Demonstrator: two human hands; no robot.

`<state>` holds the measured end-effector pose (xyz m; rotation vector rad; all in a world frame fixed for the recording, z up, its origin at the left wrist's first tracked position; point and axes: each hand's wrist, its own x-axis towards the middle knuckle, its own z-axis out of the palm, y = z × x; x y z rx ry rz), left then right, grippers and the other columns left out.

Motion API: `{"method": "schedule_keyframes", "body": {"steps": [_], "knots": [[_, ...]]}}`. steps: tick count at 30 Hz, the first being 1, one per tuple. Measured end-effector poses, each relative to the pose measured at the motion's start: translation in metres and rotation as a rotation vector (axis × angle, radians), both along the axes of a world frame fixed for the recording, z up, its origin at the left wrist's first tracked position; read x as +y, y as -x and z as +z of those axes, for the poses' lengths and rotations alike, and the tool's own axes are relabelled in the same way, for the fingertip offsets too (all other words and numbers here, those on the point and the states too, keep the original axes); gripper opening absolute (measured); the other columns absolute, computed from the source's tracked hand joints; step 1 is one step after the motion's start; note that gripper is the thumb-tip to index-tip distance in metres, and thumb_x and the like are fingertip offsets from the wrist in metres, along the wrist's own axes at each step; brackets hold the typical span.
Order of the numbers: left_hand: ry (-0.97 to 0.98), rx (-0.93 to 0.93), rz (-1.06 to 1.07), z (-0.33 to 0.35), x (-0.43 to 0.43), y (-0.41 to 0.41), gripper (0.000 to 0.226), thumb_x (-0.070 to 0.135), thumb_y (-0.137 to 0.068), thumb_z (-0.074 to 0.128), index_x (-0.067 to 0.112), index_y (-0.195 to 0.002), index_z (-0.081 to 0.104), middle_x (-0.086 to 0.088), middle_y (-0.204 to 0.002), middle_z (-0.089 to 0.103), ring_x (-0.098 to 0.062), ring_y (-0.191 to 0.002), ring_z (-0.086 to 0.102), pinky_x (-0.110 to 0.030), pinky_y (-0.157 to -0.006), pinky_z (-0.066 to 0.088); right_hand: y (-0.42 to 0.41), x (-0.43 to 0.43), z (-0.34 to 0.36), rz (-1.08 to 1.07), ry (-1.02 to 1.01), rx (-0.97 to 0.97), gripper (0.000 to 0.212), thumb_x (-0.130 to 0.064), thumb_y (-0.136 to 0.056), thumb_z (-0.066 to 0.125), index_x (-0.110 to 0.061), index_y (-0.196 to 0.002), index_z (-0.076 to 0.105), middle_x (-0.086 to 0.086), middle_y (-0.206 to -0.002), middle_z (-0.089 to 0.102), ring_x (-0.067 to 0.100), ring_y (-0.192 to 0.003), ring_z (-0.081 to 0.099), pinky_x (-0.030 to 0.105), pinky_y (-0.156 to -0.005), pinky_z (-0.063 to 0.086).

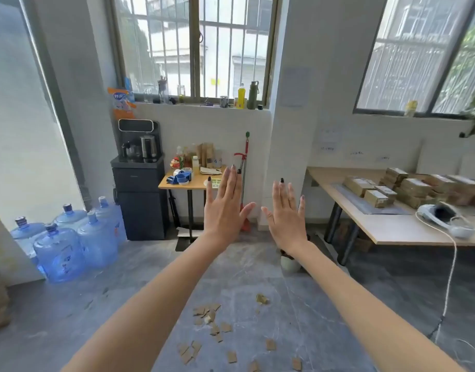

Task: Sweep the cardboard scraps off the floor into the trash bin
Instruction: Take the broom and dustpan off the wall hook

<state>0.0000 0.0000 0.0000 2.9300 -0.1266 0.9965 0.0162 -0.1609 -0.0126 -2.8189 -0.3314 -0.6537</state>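
The person is stretching both bare arms forward and is holding the hands up in front of the wall. The left hand (225, 208) is showing its back to the camera, fingers straight and a little spread, holding nothing. The right hand (286, 216) is doing the same just beside it, released and empty; the two thumbs are pointing at each other but are staying apart.

The cardboard scraps (212, 326) are lying scattered on the grey floor (123, 291), low in the view between the two forearms, and a few pieces are sitting alone near the bottom edge.

A red-handled cleaning tool (246, 157) is leaning upright against the wall beside the pillar, partly behind the left hand. A small pale container (290, 264) is standing on the floor behind the right forearm; it is half hidden, so I cannot tell if it is a bin or a pot. Blue water bottles (69, 237) are standing at the left, next to a dark cabinet (139, 189).
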Motion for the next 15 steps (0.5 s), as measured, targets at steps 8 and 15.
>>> {"method": "schedule_keyframes", "body": {"steps": [8,15], "knots": [[-0.076,-0.003,0.024,-0.008,0.018,-0.017,0.083,0.062,-0.095,0.023,0.011,-0.154,-0.006,-0.008,-0.162,-0.012,-0.020,-0.149,-0.012,-0.047,-0.116,-0.009,-0.016,-0.004,-0.001,-0.008,0.002,-0.006,0.073,-0.047,-0.099,0.022,-0.016,-0.150,-0.019,0.001,-0.159,-0.018,0.019,-0.147,-0.015,0.051,-0.119,-0.004],[-0.081,0.026,0.035,-0.029,0.008,-0.052,0.083,0.062,-0.095,0.024,0.009,-0.154,-0.001,-0.009,-0.162,-0.006,-0.022,-0.150,-0.007,-0.049,-0.118,-0.004,-0.055,-0.007,-0.026,0.024,0.055,0.035,0.071,-0.048,-0.099,0.019,-0.012,-0.152,-0.012,0.001,-0.160,-0.015,0.018,-0.148,-0.014,0.051,-0.119,-0.006]]}}
